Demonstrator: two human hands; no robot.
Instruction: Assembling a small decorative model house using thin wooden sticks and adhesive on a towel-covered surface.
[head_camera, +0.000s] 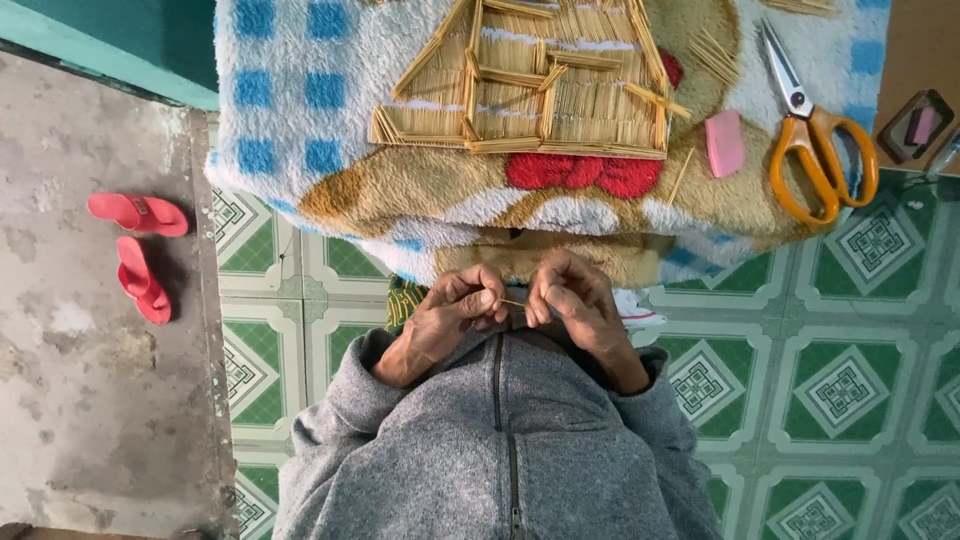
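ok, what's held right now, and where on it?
A thin stick, pinched at its two ends: left hand on one end, right hand on the other.

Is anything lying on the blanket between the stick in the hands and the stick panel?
Nothing visible. The thin stick is pinched between the left hand and right hand; only bare blanket lies before the stick panel.

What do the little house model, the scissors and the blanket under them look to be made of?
House model: thin pale sticks laid side by side, probably bamboo or wood, unpainted.
Scissors: shiny metal blades, glossy orange handles, likely plastic.
Blanket: soft fuzzy fleece, judging by its fluffy pile.
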